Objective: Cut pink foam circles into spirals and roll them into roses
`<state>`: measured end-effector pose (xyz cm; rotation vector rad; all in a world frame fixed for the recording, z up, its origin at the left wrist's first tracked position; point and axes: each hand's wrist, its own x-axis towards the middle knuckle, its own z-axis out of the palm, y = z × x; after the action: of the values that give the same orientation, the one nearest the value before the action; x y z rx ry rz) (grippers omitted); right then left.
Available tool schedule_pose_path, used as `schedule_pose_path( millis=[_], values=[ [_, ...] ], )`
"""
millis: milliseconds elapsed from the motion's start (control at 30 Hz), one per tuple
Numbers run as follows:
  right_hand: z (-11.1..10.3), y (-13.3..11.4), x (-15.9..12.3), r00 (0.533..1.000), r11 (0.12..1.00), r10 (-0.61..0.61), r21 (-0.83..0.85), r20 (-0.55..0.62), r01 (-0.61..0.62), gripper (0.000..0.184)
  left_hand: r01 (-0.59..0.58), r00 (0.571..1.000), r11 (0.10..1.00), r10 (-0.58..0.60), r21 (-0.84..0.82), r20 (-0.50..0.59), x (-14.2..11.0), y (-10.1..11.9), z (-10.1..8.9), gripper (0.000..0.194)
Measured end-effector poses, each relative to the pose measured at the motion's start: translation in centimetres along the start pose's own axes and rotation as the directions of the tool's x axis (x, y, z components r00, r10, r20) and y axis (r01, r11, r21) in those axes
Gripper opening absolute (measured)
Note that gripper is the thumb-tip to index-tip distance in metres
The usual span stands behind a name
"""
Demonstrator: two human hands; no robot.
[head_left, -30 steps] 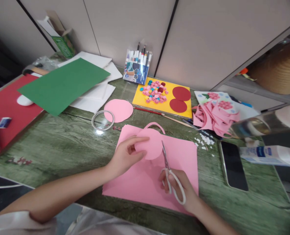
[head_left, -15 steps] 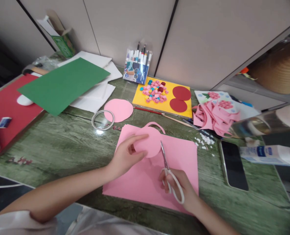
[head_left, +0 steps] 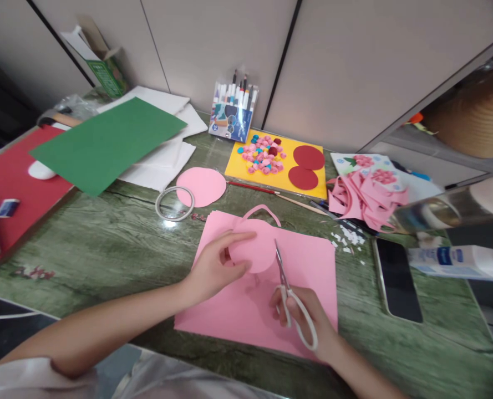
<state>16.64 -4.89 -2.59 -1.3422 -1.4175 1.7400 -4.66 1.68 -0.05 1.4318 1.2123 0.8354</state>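
Note:
My left hand (head_left: 219, 260) pinches a pink paper circle (head_left: 259, 249) by its left side, thumb below and fingers above. In my right hand (head_left: 306, 313) is a pair of scissors (head_left: 284, 277) with white handles, blades pointing up at the circle's right edge. A thin curved pink strip (head_left: 267, 209) loops out behind the circle. Beneath both hands lies a stack of pink paper (head_left: 229, 318). Farther back, a second pink paper round (head_left: 207, 185) rests beside a pale ring (head_left: 158, 208), which overlaps it.
Pink offcuts (head_left: 366, 199) pile up at the right, near white scraps (head_left: 348, 237) and a phone (head_left: 398, 282). A yellow sheet (head_left: 235, 165) carries small paper rolls and red circles. Green paper (head_left: 113, 144) and red paper (head_left: 25, 194) lie left. A marker pack (head_left: 232, 113) stands behind.
The pink circle has shifted slightly down and right in my left hand's grip. The scissors' handles have spread a little wider, and the thin strip bends more sharply.

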Motion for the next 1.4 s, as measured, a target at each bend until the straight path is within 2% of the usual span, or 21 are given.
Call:
schedule_pose_path(
  millis=[367,533,733,1033,1400],
  values=[
    [0.10,-0.20,-0.06,1.000,1.000,0.007,-0.006,-0.009,-0.007,0.050,-0.011,1.000,1.000,0.011,-0.024,-0.024,0.15,-0.05,-0.19,0.042],
    [0.14,-0.33,0.10,1.000,1.000,0.007,-0.012,-0.010,-0.007,0.049,0.022,0.999,1.000,-0.023,-0.008,-0.025,0.04,0.00,-0.22,0.035],
    [0.18,-0.21,0.11,1.000,1.000,0.009,-0.021,-0.014,-0.009,0.048,0.028,0.999,1.000,-0.028,0.014,-0.045,0.01,-0.38,-0.09,0.036],
    [0.27,-0.59,0.02,1.000,1.000,-0.008,-0.005,-0.013,0.007,0.055,0.011,1.000,1.000,-0.011,0.024,0.007,-0.06,-0.42,-0.04,0.037],
    [0.23,-0.33,0.01,1.000,1.000,0.008,-0.016,-0.017,-0.008,0.050,0.024,1.000,1.000,-0.024,0.017,-0.004,-0.11,-0.29,-0.07,0.037]
  ],
)
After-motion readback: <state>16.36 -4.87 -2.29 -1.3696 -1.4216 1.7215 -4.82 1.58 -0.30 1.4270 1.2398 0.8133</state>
